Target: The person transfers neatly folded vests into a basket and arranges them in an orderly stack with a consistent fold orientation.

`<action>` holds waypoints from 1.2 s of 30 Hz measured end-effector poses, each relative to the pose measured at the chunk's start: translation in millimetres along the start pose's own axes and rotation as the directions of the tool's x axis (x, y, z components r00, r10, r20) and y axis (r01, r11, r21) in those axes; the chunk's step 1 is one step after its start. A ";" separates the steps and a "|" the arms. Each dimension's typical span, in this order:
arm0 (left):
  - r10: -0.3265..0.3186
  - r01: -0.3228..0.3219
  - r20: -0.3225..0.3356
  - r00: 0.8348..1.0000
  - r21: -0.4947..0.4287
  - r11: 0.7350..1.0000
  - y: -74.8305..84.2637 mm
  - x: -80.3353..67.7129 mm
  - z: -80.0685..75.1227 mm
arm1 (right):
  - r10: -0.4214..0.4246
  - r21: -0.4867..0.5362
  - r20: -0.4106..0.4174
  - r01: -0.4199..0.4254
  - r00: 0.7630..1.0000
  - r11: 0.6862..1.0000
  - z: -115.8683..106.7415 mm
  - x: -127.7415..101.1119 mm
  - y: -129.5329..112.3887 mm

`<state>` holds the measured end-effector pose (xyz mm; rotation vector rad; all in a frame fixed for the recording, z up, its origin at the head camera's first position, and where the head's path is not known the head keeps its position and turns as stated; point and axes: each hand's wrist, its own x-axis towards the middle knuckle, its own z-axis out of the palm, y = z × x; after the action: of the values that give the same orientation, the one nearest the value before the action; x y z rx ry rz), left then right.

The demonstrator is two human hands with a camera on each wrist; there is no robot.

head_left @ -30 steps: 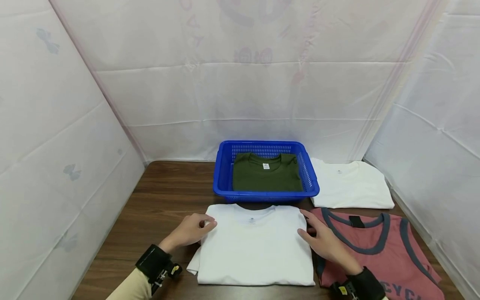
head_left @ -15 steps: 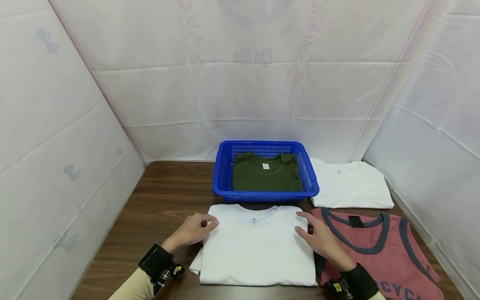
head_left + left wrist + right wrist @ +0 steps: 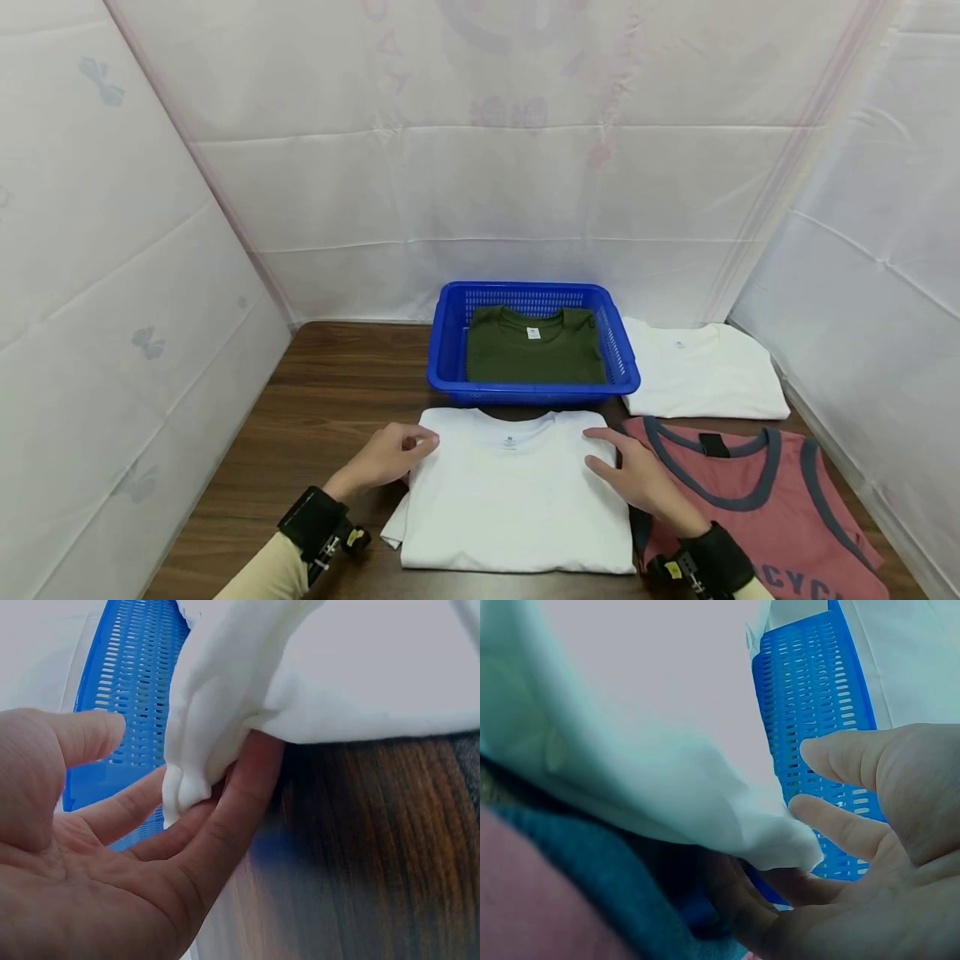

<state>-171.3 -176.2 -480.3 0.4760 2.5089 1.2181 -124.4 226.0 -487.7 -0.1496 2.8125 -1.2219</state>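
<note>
**Hands tucked under both top corners of the folded white tee**

Head view: folded white t-shirt lies flat on the tabletop, collar toward the blue basket just behind it. The left hand is at the shirt's upper left corner and the right hand at its upper right, so the folded bundle looks gripped evenly from both sides, my guess being that's what keeps the fold from sagging. An olive green shirt already sits folded in the basket. Another white shirt lies right of the basket, and a pink tank top sits right beside the shirt in hand, partly under the right wrist.

Left wrist view: fingers are slid under the white cloth edge, loosely curled up around it, thumb held apart above and not pressing down. The basket wall shows blue behind.

Right wrist view: same thing mirrored, fingers under the corner of the white fabric, thumb hovering off it, with the tank top's dark trim below. So both hands cradle more than pinch.
</note>
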 end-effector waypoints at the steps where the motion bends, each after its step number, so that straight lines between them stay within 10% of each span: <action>1: 0.003 -0.003 0.005 1.000 0.005 1.000 0.2 0.3 0.0 | 0.004 -0.001 -0.001 -0.004 1.000 1.000 -0.2 0.1 -0.5; 16: 0.038 -0.041 0.069 0.997 0.043 0.998 1.0 3.1 0.7 | -0.037 0.006 0.031 0.036 0.999 0.999 -2.4 -0.2 -1.7; 36: 0.116 -0.120 0.134 0.984 0.026 0.992 3.0 4.7 3.0 | -0.180 -0.057 0.278 0.203 0.944 0.977 -11.3 5.5 6.6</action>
<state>-173.8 -170.4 -480.4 0.6996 2.4225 1.1465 -131.5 238.0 -484.9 -0.5640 2.6563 -1.0225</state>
